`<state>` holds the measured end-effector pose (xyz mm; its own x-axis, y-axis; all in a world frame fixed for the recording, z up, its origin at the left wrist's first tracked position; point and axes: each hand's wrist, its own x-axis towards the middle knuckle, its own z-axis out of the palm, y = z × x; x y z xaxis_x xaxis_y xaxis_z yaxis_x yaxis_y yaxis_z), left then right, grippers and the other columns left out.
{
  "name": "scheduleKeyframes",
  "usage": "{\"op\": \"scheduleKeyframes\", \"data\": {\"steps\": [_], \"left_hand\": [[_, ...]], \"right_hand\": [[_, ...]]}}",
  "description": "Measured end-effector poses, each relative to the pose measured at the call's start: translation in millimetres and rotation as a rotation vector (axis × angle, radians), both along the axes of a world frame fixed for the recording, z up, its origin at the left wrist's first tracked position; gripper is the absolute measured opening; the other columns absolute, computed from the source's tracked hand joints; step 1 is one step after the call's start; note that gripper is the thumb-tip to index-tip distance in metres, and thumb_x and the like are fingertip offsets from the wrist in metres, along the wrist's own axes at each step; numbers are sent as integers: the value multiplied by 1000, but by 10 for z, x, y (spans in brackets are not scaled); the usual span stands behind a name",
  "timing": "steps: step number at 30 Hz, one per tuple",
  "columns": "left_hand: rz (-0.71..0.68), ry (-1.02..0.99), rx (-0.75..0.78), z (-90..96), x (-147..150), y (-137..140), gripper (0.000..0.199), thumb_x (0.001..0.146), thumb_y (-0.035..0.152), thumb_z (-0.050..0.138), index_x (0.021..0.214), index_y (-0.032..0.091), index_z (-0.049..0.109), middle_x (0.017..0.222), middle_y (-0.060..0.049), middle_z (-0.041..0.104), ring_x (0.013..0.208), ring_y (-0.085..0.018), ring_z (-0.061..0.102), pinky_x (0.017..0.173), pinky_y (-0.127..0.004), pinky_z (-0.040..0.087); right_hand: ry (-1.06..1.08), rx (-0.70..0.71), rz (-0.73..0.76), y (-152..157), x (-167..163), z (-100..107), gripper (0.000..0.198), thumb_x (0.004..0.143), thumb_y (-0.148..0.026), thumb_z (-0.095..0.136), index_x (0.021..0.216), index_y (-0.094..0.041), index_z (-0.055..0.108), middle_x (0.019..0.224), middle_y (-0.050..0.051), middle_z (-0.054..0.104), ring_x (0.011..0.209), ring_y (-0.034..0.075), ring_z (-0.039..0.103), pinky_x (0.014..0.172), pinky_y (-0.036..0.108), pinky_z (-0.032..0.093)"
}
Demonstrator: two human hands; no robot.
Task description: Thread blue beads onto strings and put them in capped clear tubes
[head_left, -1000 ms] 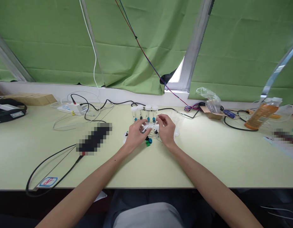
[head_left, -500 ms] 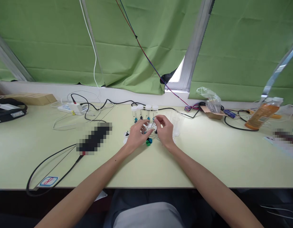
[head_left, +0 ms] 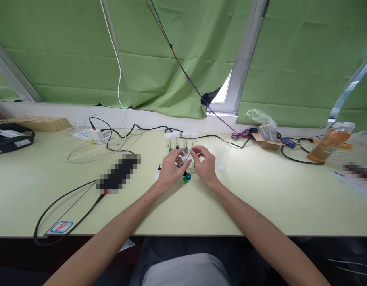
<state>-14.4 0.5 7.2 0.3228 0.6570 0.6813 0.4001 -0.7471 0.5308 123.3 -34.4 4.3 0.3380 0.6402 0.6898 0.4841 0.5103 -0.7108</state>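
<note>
My left hand (head_left: 170,167) and my right hand (head_left: 204,163) meet over a small cluster of parts at the middle of the table. The right thumb and fingertips pinch a thin metal rod (head_left: 188,156) that slants down toward the left hand. My left fingers are curled around something small, largely hidden by the hand. Behind them stand several clear tubes with white caps (head_left: 186,135), with thin stems and blue or black ends inside. Green (head_left: 185,180) and blue (head_left: 188,176) faceted pieces lie below the hands. A clear empty tube (head_left: 220,159) is right of my right hand.
A dark pixelated device (head_left: 119,173) with a black cable (head_left: 54,195) lies left. A power strip (head_left: 92,136) sits at the back left. Rightward are a small carton (head_left: 266,143) with a plastic bag (head_left: 267,129) and an orange bottle (head_left: 330,143). Green curtains (head_left: 177,71) hang behind.
My right hand's fingertips have come slightly lower and left, closer to the left hand. The left hand has hardly moved.
</note>
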Motion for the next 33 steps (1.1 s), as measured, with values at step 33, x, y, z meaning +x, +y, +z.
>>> {"op": "scheduleKeyframes", "data": {"steps": [33], "left_hand": [[43, -409, 58, 82, 1, -40, 35, 83, 36, 66, 112, 20, 54, 88, -3, 61, 80, -14, 62, 80, -32, 55]], "right_hand": [[-310, -2, 313, -53, -68, -76, 48, 85, -29, 63, 129, -22, 46, 113, 9, 65, 101, 22, 63, 87, 37, 51]]}}
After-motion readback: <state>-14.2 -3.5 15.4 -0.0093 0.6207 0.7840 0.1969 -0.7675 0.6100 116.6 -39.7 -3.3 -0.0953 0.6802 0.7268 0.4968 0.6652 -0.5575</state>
